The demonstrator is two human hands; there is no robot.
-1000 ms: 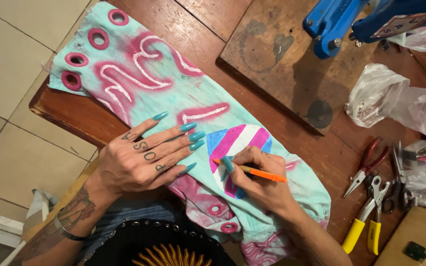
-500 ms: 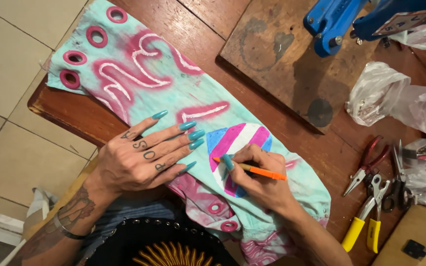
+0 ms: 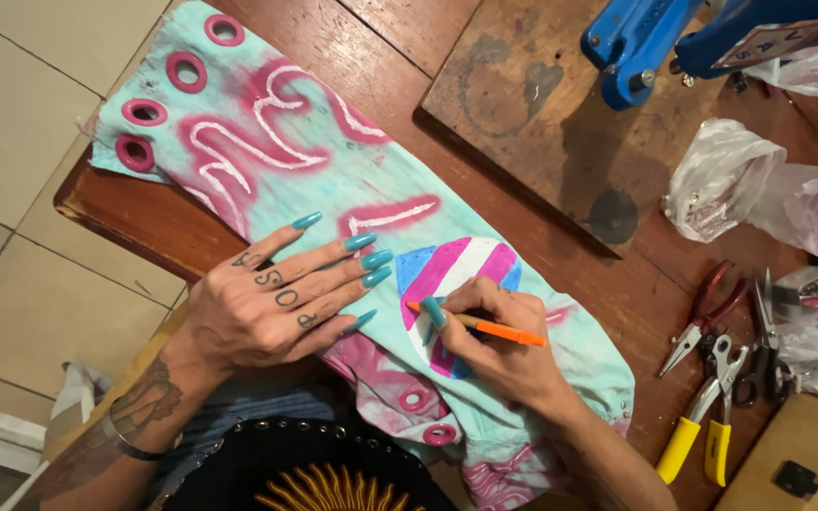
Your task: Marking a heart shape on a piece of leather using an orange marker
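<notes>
A pale turquoise cloth [image 3: 333, 166] with pink and white painted shapes and pink eyelets lies across the wooden table [image 3: 617, 284]. My left hand [image 3: 272, 298] rests flat on it, fingers spread, pressing the fabric down. My right hand [image 3: 499, 345] grips an orange pen [image 3: 494, 328]. The pen's tip touches the left edge of a round patch [image 3: 456, 270] striped blue, pink and white.
A wooden board [image 3: 532, 114] lies beyond the cloth with a blue press tool [image 3: 636, 43] at its far end. Clear plastic bags [image 3: 759, 194] sit at the right. Red-handled and yellow-handled pliers [image 3: 712, 378] lie near the right edge beside a cardboard box [image 3: 797, 454].
The pen tip has shifted very slightly along the patch's left edge. My left hand has stayed flat on the cloth.
</notes>
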